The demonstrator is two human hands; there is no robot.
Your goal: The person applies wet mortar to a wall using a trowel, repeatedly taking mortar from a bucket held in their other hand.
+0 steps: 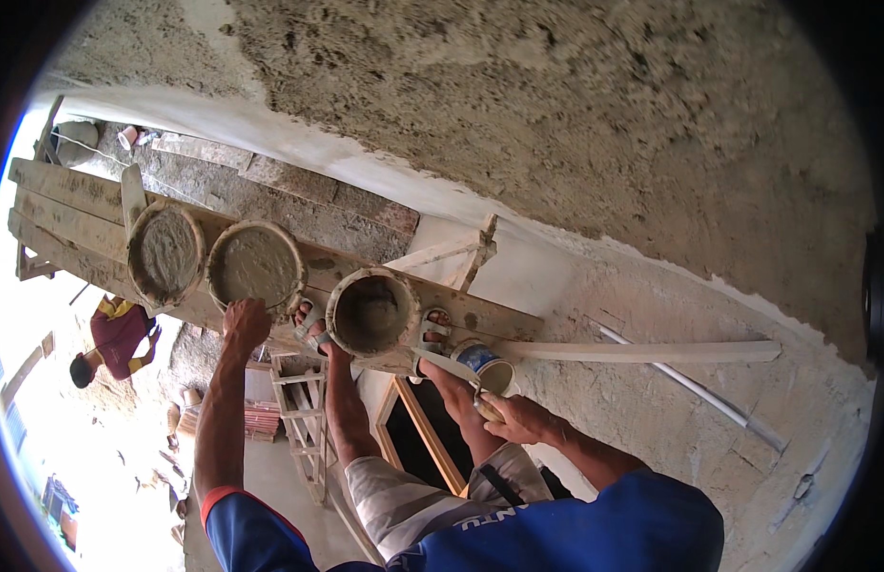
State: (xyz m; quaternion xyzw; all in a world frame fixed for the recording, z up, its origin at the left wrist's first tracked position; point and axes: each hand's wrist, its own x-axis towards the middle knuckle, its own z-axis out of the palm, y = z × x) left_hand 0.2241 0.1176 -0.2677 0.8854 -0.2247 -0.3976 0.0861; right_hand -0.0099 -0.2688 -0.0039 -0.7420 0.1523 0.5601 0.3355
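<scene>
Trowel (453, 367): in the right hand (523, 419), which is wrapped round its handle; the blade points up and left, over the right leg and close to the right foot.
Left hand: the left hand (246, 322) is clenched at the near rim of the middle bucket (258, 265), its fingertips hidden.
Mortar: grey and wet, it nearly fills the middle bucket and the left bucket (165, 253), which stand side by side on the planks (80, 224).
Third bucket: the right-hand bucket (370, 313) sits between the feet, with some mortar low inside.
Feet: the left sandal (311, 326) stands between the middle and right-hand buckets, the right sandal (432, 329) just past the latter, leaving the planks crowded.
Pail: a blue and white pail (483, 365) stands close by the right foot, near the trowel.
Boards: a short board (133, 195) sticks up behind the left bucket; a long pale batten (642, 352) reaches right from the planks.
Wall: rough grey plaster covers the upper wall (595, 124); a white pipe (695, 384) slants across the lower part.
Below: a ladder (304, 410), and a co-worker (118, 338) in a maroon and yellow shirt at left.
</scene>
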